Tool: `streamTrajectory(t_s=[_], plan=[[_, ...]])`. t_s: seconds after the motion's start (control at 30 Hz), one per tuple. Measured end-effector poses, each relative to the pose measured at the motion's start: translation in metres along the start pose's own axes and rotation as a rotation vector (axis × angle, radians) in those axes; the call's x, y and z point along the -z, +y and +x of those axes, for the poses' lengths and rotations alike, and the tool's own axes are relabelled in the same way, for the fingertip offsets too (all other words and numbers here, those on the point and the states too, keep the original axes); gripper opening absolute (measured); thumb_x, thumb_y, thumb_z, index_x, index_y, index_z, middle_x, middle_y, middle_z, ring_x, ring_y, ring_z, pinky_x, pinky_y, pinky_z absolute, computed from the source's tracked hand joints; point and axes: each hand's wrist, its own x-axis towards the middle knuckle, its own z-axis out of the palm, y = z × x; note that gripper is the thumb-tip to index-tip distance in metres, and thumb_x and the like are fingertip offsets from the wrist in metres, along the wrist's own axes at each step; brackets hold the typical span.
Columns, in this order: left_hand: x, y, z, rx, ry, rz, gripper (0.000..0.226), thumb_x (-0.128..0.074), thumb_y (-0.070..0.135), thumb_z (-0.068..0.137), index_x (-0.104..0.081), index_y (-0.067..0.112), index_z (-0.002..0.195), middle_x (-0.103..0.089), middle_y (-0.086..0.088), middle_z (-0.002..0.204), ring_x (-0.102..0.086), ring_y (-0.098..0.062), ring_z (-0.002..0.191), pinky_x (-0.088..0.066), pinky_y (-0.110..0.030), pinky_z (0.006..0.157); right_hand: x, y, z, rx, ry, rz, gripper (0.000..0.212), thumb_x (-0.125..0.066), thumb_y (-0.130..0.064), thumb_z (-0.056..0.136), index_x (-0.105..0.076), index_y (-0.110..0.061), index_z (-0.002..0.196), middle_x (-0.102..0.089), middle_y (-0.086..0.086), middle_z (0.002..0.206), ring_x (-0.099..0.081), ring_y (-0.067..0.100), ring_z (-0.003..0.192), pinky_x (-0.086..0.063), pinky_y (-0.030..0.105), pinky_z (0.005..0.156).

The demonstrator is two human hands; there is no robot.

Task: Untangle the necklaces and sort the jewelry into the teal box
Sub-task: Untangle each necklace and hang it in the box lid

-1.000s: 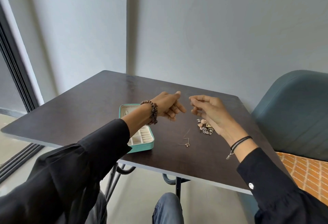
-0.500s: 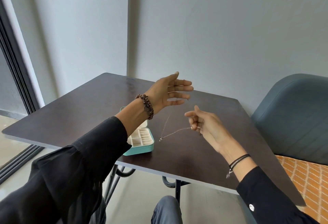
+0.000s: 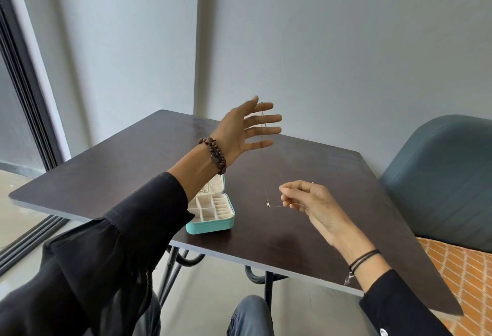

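Silver and very fine, the necklace (image 3: 262, 149) hangs in the air above the table (image 3: 133, 165). It is draped over the straight, spread fingers of your left hand (image 3: 243, 130) and falls to a small pendant (image 3: 267, 203) dangling just beside your right hand (image 3: 308, 199). Your right fingertips are curled together and seem to pinch the lower run of chain. Nothing clamps it at the top, so tilting your left fingers could let it slide off and bunch into a fresh knot. Pull too hard with the right and a link may snap. The teal box (image 3: 213, 225) sits open below your left wrist; whether its compartments hold anything cannot be told.
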Motion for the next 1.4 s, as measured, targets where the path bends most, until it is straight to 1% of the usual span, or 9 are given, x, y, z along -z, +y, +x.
streamTrajectory(t_s=[0.23,0.33,0.43,0.57,0.7,0.87,1.0,1.2,1.4], plan=[[0.022,-0.016,0.001,-0.003,0.139,-0.133,0.043,-0.047,0.04,0.102,-0.049,0.013,0.135,-0.069,-0.013,0.122,-0.07,-0.029,0.107,-0.056,-0.046,0.092,0.01,-0.011,-0.006,0.048,-0.01,0.006,0.021,-0.076,-0.02,0.089,-0.077,-0.004,0.103,-0.074,0.008,0.088,-0.069,0.018,0.088,-0.05,0.039,0.099],[0.031,-0.02,0.003,0.003,0.205,-0.235,0.046,-0.049,0.037,0.102,-0.044,0.009,0.138,-0.064,-0.019,0.126,-0.067,-0.03,0.112,-0.056,-0.044,0.092,0.012,-0.019,-0.008,0.075,-0.024,-0.029,0.023,-0.077,-0.023,0.088,-0.078,-0.006,0.102,-0.075,0.006,0.086,-0.068,0.013,0.085,-0.051,0.032,0.089],[0.034,-0.024,0.002,0.031,0.208,-0.171,0.048,-0.049,0.036,0.102,-0.044,0.006,0.138,-0.065,-0.019,0.123,-0.065,-0.028,0.115,-0.051,-0.042,0.101,0.01,-0.029,-0.007,0.117,-0.043,-0.091,0.018,-0.076,-0.022,0.089,-0.079,-0.008,0.1,-0.076,0.004,0.084,-0.068,0.009,0.079,-0.049,0.022,0.078],[0.024,-0.033,-0.005,0.09,0.13,0.016,0.045,-0.049,0.039,0.101,-0.051,0.007,0.132,-0.069,-0.016,0.12,-0.068,-0.025,0.111,-0.046,-0.04,0.106,-0.001,-0.047,-0.003,0.191,-0.066,-0.138,0.015,-0.075,-0.02,0.09,-0.08,-0.009,0.099,-0.077,0.004,0.084,-0.07,0.007,0.081,-0.051,0.016,0.074],[0.008,-0.041,-0.014,0.152,-0.023,0.18,0.047,-0.042,0.044,0.103,-0.058,0.005,0.124,-0.074,-0.011,0.1,-0.071,-0.022,0.094,-0.052,-0.037,0.097,-0.013,-0.063,0.003,0.253,-0.085,-0.108,0.02,-0.073,-0.02,0.09,-0.078,-0.003,0.102,-0.075,0.013,0.086,-0.071,0.019,0.085,-0.056,0.028,0.084],[-0.004,-0.04,-0.023,0.144,-0.096,0.235,0.051,-0.036,0.045,0.105,-0.066,0.008,0.087,-0.068,-0.01,0.081,-0.066,-0.023,0.076,-0.054,-0.038,0.088,-0.02,-0.073,0.008,0.276,-0.032,-0.089,0.021,-0.075,-0.022,0.089,-0.077,-0.004,0.099,-0.073,0.009,0.08,-0.067,0.02,0.073,-0.056,0.031,0.077],[-0.003,-0.036,-0.023,0.145,-0.108,0.301,0.056,-0.034,0.048,0.105,-0.067,0.007,0.085,-0.066,-0.009,0.074,-0.063,-0.022,0.066,-0.055,-0.034,0.078,-0.021,-0.071,0.008,0.258,0.003,-0.079,0.017,-0.074,-0.022,0.091,-0.077,-0.006,0.097,-0.072,0.007,0.078,-0.064,0.017,0.069,-0.054,0.03,0.074],[-0.002,-0.028,-0.024,0.122,-0.105,0.373,0.063,-0.033,0.05,0.104,-0.069,0.001,0.087,-0.062,-0.008,0.068,-0.057,-0.022,0.06,-0.055,-0.039,0.077,-0.023,-0.066,0.004,0.212,0.01,-0.067,0.017,-0.072,-0.024,0.093,-0.075,-0.008,0.094,-0.069,0.004,0.076,-0.063,0.018,0.071,-0.052,0.035,0.079],[-0.003,-0.02,-0.023,0.113,-0.121,0.348,0.063,-0.033,0.05,0.104,-0.069,0.001,0.087,-0.061,-0.008,0.068,-0.054,-0.019,0.058,-0.054,-0.031,0.067,-0.027,-0.066,0.001,0.171,-0.008,-0.013,0.019,-0.066,-0.03,0.097,-0.076,-0.015,0.092,-0.075,0.003,0.094,-0.07,0.018,0.089,-0.051,0.035,0.086]])
